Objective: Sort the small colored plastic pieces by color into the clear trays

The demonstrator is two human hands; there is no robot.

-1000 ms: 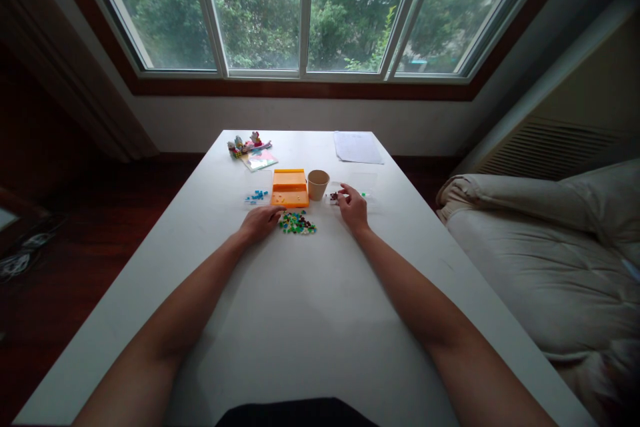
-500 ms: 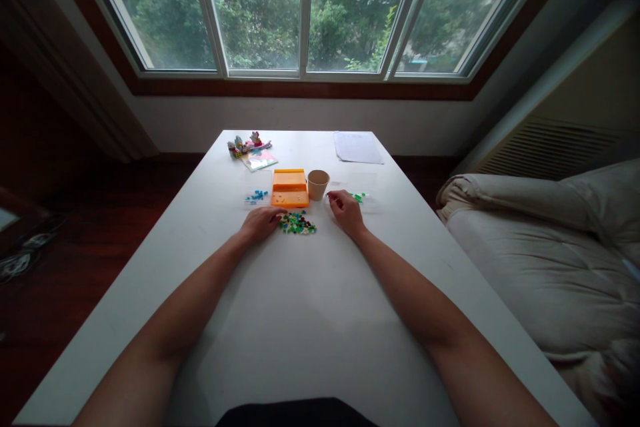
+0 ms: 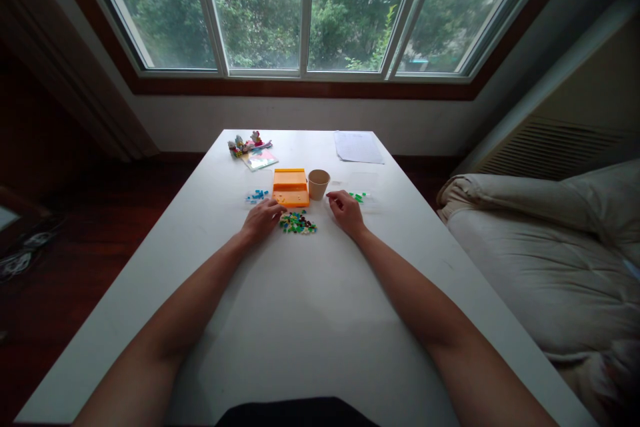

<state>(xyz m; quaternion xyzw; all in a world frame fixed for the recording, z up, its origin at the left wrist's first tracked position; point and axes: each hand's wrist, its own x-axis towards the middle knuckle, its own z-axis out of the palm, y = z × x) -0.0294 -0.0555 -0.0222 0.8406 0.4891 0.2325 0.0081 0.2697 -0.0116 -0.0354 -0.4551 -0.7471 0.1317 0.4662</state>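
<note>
A pile of small mixed pieces [image 3: 299,223], green, blue, dark and pale, lies on the white table. At its left edge is my left hand [image 3: 261,219], fingers stretched out and slightly apart over the pieces, close to the front of an orange plastic case [image 3: 291,195]. My right hand [image 3: 346,213] rests to the right of the pile with thumb and forefinger pinched; what they hold, if anything, is too small to make out. Between the case and that hand stands a brown paper cup [image 3: 319,185], its inside hidden.
Clear trays hold blue pieces [image 3: 258,195] on the left and green pieces [image 3: 358,197] on the right. Small figurines [image 3: 246,144] and a flat packet [image 3: 260,159] lie at the back left, paper sheets [image 3: 359,147] at the back right. A sofa [image 3: 525,253] stands right of the table.
My left hand has lifted slightly and its fingers have spread a little near the case's front corner. My right hand has barely moved.
</note>
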